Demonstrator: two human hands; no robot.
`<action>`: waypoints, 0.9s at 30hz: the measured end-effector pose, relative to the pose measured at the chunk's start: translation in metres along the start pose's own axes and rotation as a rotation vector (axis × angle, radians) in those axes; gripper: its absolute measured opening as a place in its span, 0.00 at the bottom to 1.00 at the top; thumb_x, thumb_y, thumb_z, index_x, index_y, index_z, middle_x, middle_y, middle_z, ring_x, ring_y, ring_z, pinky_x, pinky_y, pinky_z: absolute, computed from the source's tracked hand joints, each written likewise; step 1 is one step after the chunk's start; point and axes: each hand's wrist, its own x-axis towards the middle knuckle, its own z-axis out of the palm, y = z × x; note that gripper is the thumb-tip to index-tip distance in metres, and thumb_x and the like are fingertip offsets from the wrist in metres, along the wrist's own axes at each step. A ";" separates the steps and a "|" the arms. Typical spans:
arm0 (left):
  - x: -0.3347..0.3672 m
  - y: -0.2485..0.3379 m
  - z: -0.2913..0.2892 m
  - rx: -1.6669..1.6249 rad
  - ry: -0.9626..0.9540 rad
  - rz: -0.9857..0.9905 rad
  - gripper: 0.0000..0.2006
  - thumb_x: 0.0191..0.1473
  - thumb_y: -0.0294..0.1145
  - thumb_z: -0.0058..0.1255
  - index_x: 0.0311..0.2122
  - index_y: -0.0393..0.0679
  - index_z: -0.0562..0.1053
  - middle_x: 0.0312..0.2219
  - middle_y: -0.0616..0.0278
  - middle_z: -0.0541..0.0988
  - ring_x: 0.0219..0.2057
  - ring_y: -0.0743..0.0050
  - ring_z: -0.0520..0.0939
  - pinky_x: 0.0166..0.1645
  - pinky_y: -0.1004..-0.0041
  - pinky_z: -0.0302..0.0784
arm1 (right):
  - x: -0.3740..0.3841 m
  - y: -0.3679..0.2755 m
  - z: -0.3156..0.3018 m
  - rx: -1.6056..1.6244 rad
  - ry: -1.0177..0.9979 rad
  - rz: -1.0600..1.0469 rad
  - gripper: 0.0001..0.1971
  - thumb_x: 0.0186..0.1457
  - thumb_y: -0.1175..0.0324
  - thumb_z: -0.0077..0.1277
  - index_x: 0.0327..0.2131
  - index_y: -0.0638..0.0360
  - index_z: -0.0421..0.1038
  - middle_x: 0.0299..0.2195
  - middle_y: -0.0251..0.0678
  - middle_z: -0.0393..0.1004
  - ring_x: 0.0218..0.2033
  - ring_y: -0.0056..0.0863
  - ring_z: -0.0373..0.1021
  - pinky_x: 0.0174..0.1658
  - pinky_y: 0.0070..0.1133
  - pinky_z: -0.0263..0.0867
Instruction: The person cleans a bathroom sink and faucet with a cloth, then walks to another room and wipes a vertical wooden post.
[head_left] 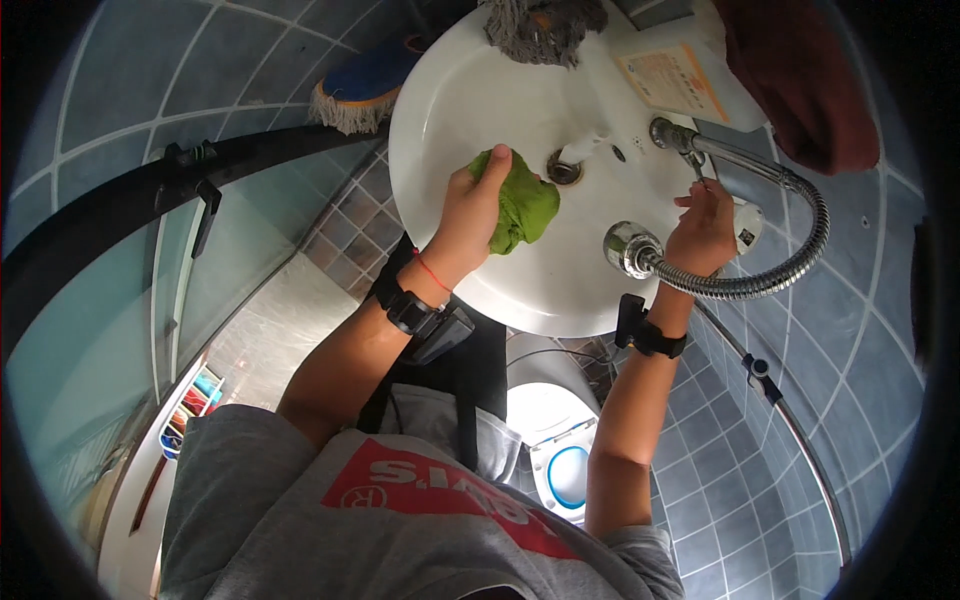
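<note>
My left hand (pixel 472 205) is closed around a crumpled green cloth (pixel 525 210) above the left side of the white washbasin (pixel 440 100). My right hand (pixel 700 232) is at the basin's right edge, its fingers curled at the thin metal lever (pixel 698 170) of the chrome tap (pixel 672 134). A flexible metal hose (pixel 815 240) curves from the tap past my right wrist to a round chrome spout (pixel 630 250) over the basin. No water stream shows. The open drain (pixel 565 168) lies right of the cloth.
A grey mop head (pixel 545 30) rests on the basin's far rim, with a blue fringed mop (pixel 365 85) to its left. A labelled jug (pixel 675 80) and a dark red towel (pixel 800 90) are at far right. A toilet (pixel 565 475) and glass door (pixel 120 350) stand nearby.
</note>
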 end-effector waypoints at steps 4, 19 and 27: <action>0.011 0.002 -0.003 0.065 -0.102 0.006 0.19 0.63 0.49 0.48 0.40 0.39 0.71 0.36 0.53 0.81 0.37 0.65 0.83 0.41 0.67 0.82 | 0.013 -0.009 -0.002 -0.060 0.013 0.028 0.06 0.60 0.73 0.53 0.39 0.63 0.75 0.23 0.35 0.80 0.23 0.18 0.77 0.25 0.15 0.66; 0.000 0.013 0.005 0.180 -0.187 -0.041 0.18 0.64 0.47 0.47 0.41 0.38 0.71 0.36 0.54 0.81 0.37 0.66 0.83 0.41 0.68 0.81 | 0.008 -0.025 -0.027 0.098 -0.069 0.210 0.09 0.60 0.73 0.50 0.44 0.63 0.72 0.27 0.37 0.80 0.23 0.21 0.76 0.26 0.17 0.69; -0.054 0.057 0.018 0.181 -0.295 0.028 0.13 0.66 0.38 0.45 0.44 0.39 0.73 0.32 0.58 0.80 0.33 0.71 0.80 0.40 0.71 0.80 | -0.090 -0.080 -0.087 -0.003 -0.356 0.404 0.10 0.56 0.66 0.55 0.37 0.62 0.75 0.25 0.43 0.79 0.24 0.32 0.77 0.30 0.25 0.71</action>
